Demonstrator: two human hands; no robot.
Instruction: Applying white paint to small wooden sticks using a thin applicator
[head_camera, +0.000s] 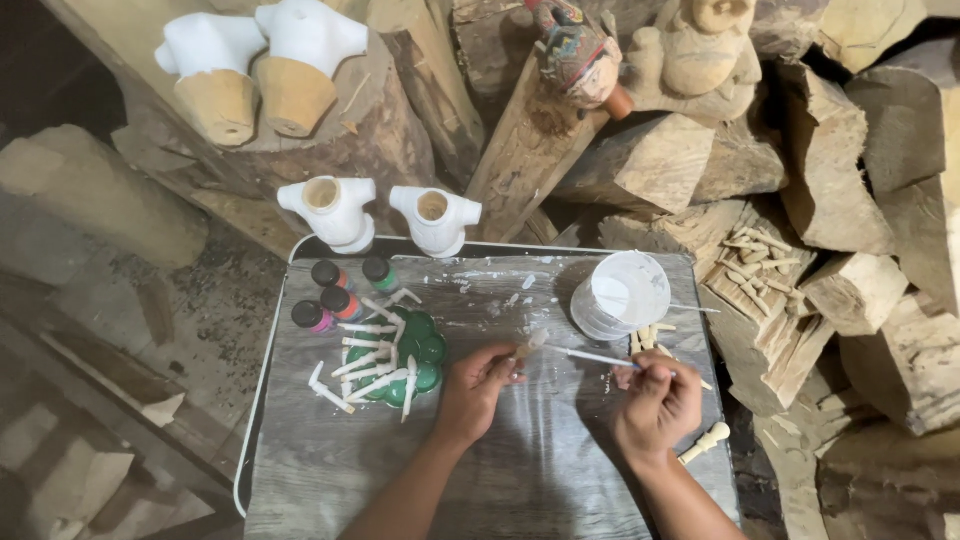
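paintbrush (590, 356) — level, tip leftward

Lit softly and evenly from above, brightest over the grey wood-grain tabletop (540, 470) and the pale split log pieces (850, 200) at right. Dim toward the left edge and upper left corner, almost black there. Mild glare on the white-painted torso-shaped carvings (335, 210), detail washed out on their shoulders. Faint soft shadows under the left hand (478, 385) and right hand (655, 400). Sharp at centre; wide-angle bending and slight smearing along the borders.
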